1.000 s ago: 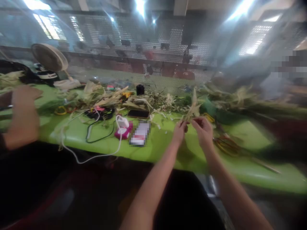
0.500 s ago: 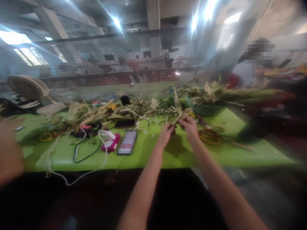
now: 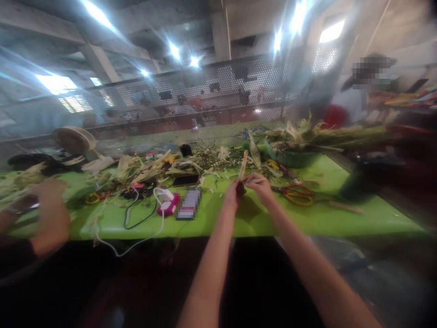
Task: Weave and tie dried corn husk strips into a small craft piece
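Observation:
My left hand (image 3: pixel 234 190) is closed around the lower end of a pale dried corn husk (image 3: pixel 243 165), which stands upright above the fingers. Close beside it, my right hand (image 3: pixel 260 186) is closed in a pinch at the husk's base, on what looks like a thin pale strip. The exact contact is blurred. Both hands are just above the green tabletop (image 3: pixel 208 225). A pair of scissors with orange handles (image 3: pixel 299 196) lies right of my right hand. Another husk (image 3: pixel 254 150) lies behind the hands.
Loose husks and scraps (image 3: pixel 205 157) spread along the back. A green basket (image 3: pixel 290 157) holds more husks. Left of me are a phone (image 3: pixel 189 204), a dark phone (image 3: pixel 185 180), a pink power block (image 3: pixel 168 205) and cables. Another person's hand (image 3: pixel 53 214) is at far left.
The husk has turned from leaning right to nearly upright. My right hand has shifted down and left, to the husk's base. The view has swung left, showing more of the other person's arm.

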Tool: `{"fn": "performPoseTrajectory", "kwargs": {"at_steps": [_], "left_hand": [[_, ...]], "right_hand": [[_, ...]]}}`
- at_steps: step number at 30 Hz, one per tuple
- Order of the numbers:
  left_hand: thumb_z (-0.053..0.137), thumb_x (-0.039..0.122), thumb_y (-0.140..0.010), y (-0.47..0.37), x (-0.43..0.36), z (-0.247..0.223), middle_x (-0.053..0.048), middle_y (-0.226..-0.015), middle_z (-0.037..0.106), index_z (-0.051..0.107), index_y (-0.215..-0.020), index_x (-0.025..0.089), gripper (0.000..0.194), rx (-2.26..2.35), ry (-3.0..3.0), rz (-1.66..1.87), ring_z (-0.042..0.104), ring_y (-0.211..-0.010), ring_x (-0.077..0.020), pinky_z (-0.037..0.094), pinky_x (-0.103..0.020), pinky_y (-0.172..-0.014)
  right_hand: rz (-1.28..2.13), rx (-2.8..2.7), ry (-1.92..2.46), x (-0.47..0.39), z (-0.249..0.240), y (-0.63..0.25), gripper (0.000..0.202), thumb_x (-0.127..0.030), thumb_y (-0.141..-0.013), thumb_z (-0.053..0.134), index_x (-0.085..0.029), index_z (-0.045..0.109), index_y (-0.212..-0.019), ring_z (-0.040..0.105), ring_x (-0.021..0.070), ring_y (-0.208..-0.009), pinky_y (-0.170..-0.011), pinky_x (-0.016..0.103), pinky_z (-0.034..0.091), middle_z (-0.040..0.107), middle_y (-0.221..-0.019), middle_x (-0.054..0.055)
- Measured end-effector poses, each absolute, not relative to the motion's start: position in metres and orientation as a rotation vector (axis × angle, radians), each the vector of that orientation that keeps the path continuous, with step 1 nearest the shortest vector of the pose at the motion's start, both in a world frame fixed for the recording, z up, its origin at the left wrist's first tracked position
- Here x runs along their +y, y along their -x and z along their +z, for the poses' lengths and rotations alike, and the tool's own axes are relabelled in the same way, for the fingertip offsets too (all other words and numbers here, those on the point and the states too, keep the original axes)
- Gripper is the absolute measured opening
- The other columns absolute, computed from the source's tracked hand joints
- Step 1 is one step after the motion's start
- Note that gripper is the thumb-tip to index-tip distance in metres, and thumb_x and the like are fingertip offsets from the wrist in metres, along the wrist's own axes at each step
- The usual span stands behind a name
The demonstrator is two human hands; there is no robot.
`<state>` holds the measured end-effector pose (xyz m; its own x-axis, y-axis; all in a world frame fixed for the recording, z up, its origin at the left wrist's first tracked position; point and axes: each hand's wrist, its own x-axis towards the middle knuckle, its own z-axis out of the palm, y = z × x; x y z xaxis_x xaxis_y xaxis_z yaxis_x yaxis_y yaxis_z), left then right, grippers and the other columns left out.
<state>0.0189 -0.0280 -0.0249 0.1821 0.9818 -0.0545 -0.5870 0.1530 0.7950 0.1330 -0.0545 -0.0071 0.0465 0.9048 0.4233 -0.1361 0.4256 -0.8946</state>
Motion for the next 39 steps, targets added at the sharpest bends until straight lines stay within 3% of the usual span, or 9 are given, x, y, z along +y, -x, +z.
{"fn": "performPoseTrajectory", "kwargs": {"at_steps": [6, 11, 15, 21, 26, 32, 39], "left_hand": [[0.076, 0.040, -0.067, -0.018, -0.026, -0.027, 0.006, -0.061, 0.046, 0.046, -0.075, 0.019, 0.038, 0.720, -0.774, 1.219, 0.039, -0.049, -0.0055, 0.026, -0.021, -0.050], [0.076, 0.040, -0.071, -0.016, -0.029, -0.025, 0.008, -0.057, 0.038, 0.050, -0.080, 0.018, 0.035, 0.736, -0.937, 1.198, 0.030, -0.048, -0.0048, 0.023, -0.021, -0.050], [0.073, 0.037, -0.075, -0.016, -0.032, -0.025, 0.007, -0.060, 0.042, 0.051, -0.080, 0.018, 0.030, 0.755, -1.047, 1.203, 0.034, -0.053, -0.0061, 0.027, -0.021, -0.052], [0.070, 0.035, -0.079, -0.018, -0.032, -0.026, 0.005, -0.065, 0.047, 0.054, -0.082, 0.017, 0.024, 0.783, -1.198, 1.201, 0.039, -0.058, -0.0072, 0.029, -0.021, -0.055], [0.072, 0.038, -0.076, -0.019, -0.032, -0.025, 0.006, -0.063, 0.042, 0.051, -0.081, 0.017, 0.029, 0.770, -1.077, 1.200, 0.034, -0.053, -0.0058, 0.025, -0.021, -0.052], [0.072, 0.042, -0.074, -0.018, -0.035, -0.021, 0.008, -0.060, 0.033, 0.043, -0.076, 0.020, 0.037, 0.742, -0.946, 1.189, 0.029, -0.049, -0.0054, 0.024, -0.021, -0.050], [0.072, 0.031, -0.073, -0.017, -0.032, -0.020, 0.008, -0.057, 0.033, 0.042, -0.074, 0.019, 0.032, 0.688, -0.771, 1.176, 0.027, -0.047, -0.0050, 0.020, -0.021, -0.049]], "right_hand": [[0.902, -1.306, 0.835, -0.055, -0.007, -0.132, 0.006, -0.017, -0.058, 0.065, -0.020, 0.060, -0.058, 0.056, 0.0158, -0.066, -0.067, 0.029, 0.044, 0.063, -0.064, -0.002], [0.899, -1.172, 0.854, -0.051, -0.010, -0.133, 0.022, -0.040, -0.071, 0.068, -0.021, 0.058, -0.073, 0.060, 0.0157, -0.064, -0.063, 0.028, 0.046, 0.062, -0.068, -0.002], [0.837, -1.046, 0.934, -0.045, -0.013, -0.135, 0.033, -0.048, -0.069, 0.072, -0.022, 0.056, -0.080, 0.054, 0.0129, -0.056, -0.050, 0.024, 0.038, 0.059, -0.064, -0.003], [0.773, -0.972, 0.930, -0.040, -0.013, -0.140, 0.028, -0.043, -0.065, 0.072, -0.020, 0.056, -0.070, 0.049, 0.0121, -0.059, -0.053, 0.024, 0.035, 0.056, -0.062, -0.003], [0.786, -0.966, 0.872, -0.042, -0.011, -0.138, 0.022, -0.036, -0.063, 0.070, -0.020, 0.055, -0.066, 0.042, 0.0105, -0.058, -0.055, 0.024, 0.034, 0.054, -0.061, -0.004], [0.838, -1.009, 0.799, -0.049, -0.008, -0.133, 0.016, -0.030, -0.064, 0.070, -0.020, 0.058, -0.067, 0.046, 0.0112, -0.061, -0.059, 0.025, 0.038, 0.055, -0.063, -0.004], [0.923, -1.052, 0.741, -0.054, -0.004, -0.133, 0.017, -0.031, -0.063, 0.073, -0.022, 0.061, -0.072, 0.053, 0.0132, -0.065, -0.060, 0.026, 0.044, 0.061, -0.069, -0.002]]}}
